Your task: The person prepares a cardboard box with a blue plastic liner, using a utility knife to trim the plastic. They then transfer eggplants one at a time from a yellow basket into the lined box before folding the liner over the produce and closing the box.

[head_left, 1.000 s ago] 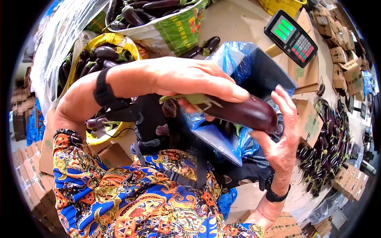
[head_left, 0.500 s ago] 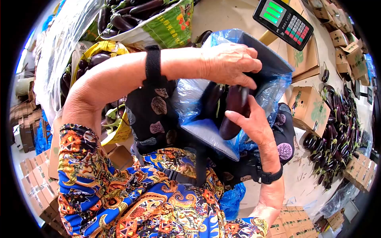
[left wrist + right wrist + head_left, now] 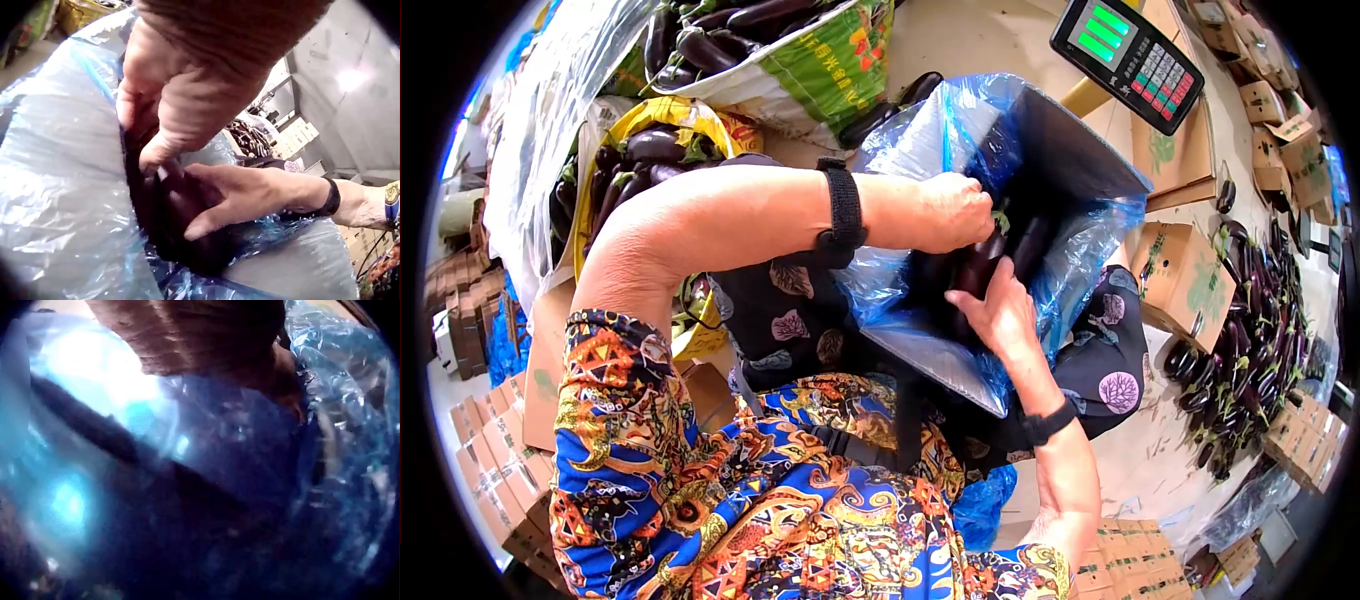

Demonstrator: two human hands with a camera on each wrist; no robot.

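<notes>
A dark purple eggplant lies tilted inside a box lined with blue plastic film. At its green stem end, my left hand has curled fingers and grips it from above. My right hand holds the lower part of the eggplant, thumb on one side and fingers on the other. The left wrist view shows both hands close together over the dark eggplant. Other eggplants lie deeper in the box, mostly in shadow. Film and part of a hand fill the blurred right wrist view.
A large sack and a yellow bag, both full of eggplants, stand at the left. A scale display stands beyond the box. Rightward are a carton and a heap of eggplants on the floor.
The eggplant, earlier held above the box between both hands, has moved down into it. The left hand has come back to the stem end, while the right hand has lowered with the eggplant.
</notes>
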